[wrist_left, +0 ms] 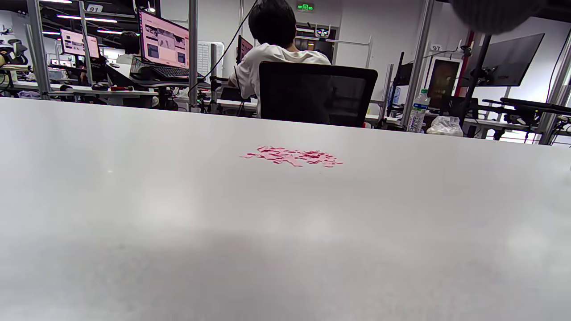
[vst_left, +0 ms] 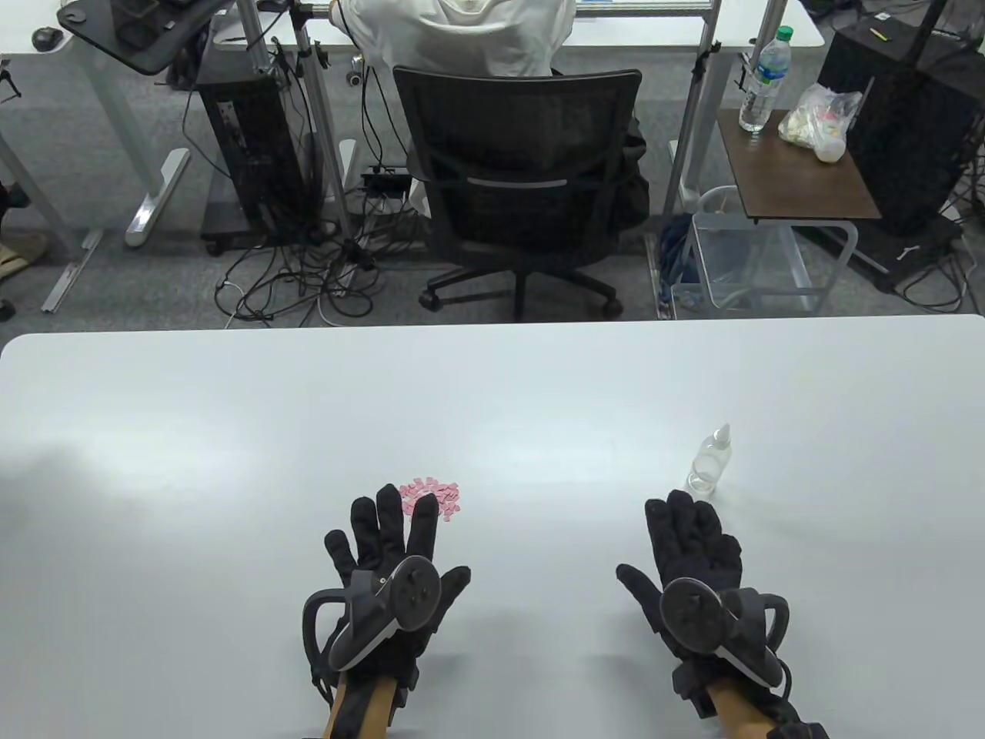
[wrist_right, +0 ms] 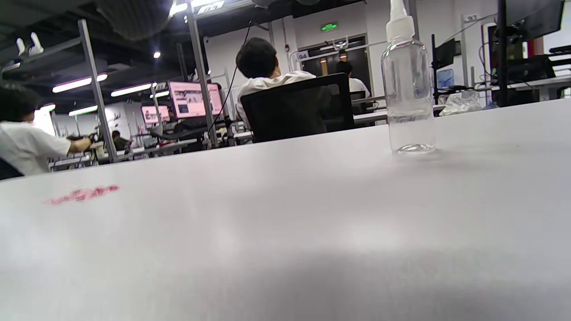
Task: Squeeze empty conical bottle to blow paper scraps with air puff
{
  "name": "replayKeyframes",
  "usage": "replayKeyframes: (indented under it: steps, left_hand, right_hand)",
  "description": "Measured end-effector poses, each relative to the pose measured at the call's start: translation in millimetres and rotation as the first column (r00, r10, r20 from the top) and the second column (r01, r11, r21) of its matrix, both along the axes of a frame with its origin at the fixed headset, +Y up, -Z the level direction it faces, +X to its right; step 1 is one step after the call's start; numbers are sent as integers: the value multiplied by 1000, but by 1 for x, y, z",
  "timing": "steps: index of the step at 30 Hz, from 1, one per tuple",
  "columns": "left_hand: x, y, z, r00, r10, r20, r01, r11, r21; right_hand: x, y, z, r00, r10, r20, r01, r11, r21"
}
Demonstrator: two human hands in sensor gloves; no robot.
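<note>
On white table, left hand lay flat, palm down, fingers spread, fingertips just short of pink paper scraps. Right hand lay flat too, fingers extended, close together, holding nothing. Clear conical bottle with white nozzle stood upright just beyond right fingertips, well apart from scraps. Contact with bottle base: could not tell.

Black gloves (grey trackers), bare forearms
</note>
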State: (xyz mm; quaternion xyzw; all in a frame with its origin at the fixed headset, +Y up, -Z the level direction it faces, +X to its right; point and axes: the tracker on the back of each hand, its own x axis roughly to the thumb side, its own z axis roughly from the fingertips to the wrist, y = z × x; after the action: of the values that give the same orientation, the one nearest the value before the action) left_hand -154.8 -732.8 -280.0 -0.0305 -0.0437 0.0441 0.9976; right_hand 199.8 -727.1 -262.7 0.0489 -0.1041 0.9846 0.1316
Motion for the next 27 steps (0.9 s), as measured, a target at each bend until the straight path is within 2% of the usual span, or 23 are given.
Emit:
replayKeyframes:
  steps: [4,6,8,11,13,27]
  left_hand:
    - [-1,0,1,1000,-2,-6,2,1000,0]
    - [-2,0,1,1000,1,-7,-1,1000,-3]
    - [-2,1,1,1000,0,-8,0,1000,-2]
    - [-2,1,1,1000,4,-12,-4,1000,-3]
    - [-2,1,0,1000,4,-16,-4,1000,-4]
    - [-4,2,-2,1000,-3,-3,3,1000,-1]
  right_hand:
    - [26,18,-3,983,-175,63,166,977,132]
    - [42,26,-7,963,-233,136,202,956,212]
    - [56,29,-14,945,-264,192,216,947,239]
    - [76,29,-34,934,-264,240,232,961,152]
    - [87,26,-49,924,-211,318,206,977,51]
    - [85,-24,-119,850,-205,485,286,953,-98]
